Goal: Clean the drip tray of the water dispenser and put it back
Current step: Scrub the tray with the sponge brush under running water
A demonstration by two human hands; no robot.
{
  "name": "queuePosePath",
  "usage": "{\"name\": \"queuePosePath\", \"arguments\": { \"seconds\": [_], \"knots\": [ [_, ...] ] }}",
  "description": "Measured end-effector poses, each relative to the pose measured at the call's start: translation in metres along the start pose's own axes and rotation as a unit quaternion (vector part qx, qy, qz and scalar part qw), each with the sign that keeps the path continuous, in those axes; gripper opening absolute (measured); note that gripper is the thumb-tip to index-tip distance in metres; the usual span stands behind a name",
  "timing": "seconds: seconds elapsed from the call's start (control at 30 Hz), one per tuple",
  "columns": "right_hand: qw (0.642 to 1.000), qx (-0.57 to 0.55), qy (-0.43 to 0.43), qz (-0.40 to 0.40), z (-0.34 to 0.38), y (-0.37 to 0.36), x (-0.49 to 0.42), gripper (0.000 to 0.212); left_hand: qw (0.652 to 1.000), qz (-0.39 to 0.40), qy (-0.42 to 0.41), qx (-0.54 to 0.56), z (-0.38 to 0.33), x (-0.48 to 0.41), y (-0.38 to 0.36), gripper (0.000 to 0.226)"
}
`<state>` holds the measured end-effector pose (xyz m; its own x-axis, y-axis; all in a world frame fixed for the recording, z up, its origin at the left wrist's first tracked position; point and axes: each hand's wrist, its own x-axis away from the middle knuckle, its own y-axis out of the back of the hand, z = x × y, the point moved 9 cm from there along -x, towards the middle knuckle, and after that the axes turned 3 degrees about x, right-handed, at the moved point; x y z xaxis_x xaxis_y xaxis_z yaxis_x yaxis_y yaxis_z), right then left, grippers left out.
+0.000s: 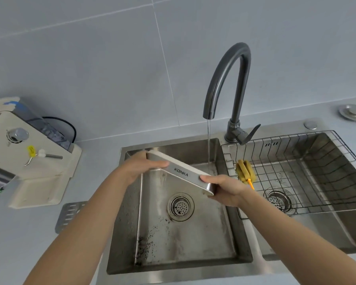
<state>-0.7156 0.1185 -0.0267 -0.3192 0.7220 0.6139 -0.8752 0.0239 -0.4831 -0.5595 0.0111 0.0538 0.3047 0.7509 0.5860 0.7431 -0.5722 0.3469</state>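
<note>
My left hand (pixel 139 168) gripped the tray (pixel 181 172)'s upper end | right hand (pixel 229 191) clasped lower end | tray tilted over sink (pixel 193 247)

The drip tray (pixel 181 173) has a brushed metal front; the sink (pixel 185 243) is dull, stained steel.

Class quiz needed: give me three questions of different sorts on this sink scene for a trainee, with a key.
1. True or false: water is running from the faucet.
2. The drip tray is held by: A) one hand, B) both hands, C) nothing, it lies in the sink.
3. Fill in: the yellow sponge brush sits in the wire ____.
Key: 1 true; 2 B, the left hand and right hand grip its ends; 3 basket.
</note>
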Motion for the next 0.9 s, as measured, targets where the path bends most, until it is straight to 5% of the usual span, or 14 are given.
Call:
{"name": "queuePosePath", "arguments": {
  "seconds": [0.13,0.27,0.37,0.43,0.57,0.63,0.67,0.8,0.9],
  "knots": [
    [0.998,-0.007,-0.068,-0.009,-0.037,0.007,0.006,0.059,0.998,0.043,0.053,-0.001,0.045,0.007,-0.027,0.045],
    [0.996,0.0,-0.08,-0.036,-0.042,0.02,0.008,0.056,0.995,0.033,0.066,0.071,0.063,0.007,-0.04,0.023],
    [0.994,0.021,-0.101,-0.033,-0.043,0.016,0.013,0.063,0.991,0.044,0.097,0.085,0.074,0.014,-0.046,0.033],
    [0.994,0.043,-0.086,-0.044,-0.038,0.02,0.014,0.062,0.989,0.037,0.098,0.108,0.078,0.012,-0.046,0.046],
    [0.981,0.173,-0.016,-0.084,-0.015,0.02,0.021,0.067,0.966,0.034,0.114,0.23,0.078,0.013,-0.047,0.038],
    [0.958,0.265,0.051,-0.096,0.005,0.01,0.032,0.032,0.938,0.001,0.116,0.326,0.079,0.01,-0.044,0.045],
    [0.946,0.298,0.091,-0.089,0.013,0.004,0.036,0.031,0.925,-0.015,0.114,0.361,0.078,0.009,-0.043,0.044],
    [0.881,0.401,0.206,-0.146,0.034,0.0,0.048,0.073,0.908,-0.028,0.103,0.404,0.08,0.004,-0.05,0.034],
    [0.869,0.414,0.227,-0.148,0.033,0.003,0.054,0.089,0.9,-0.046,0.086,0.424,0.082,0.001,-0.052,0.035]
  ]
}}
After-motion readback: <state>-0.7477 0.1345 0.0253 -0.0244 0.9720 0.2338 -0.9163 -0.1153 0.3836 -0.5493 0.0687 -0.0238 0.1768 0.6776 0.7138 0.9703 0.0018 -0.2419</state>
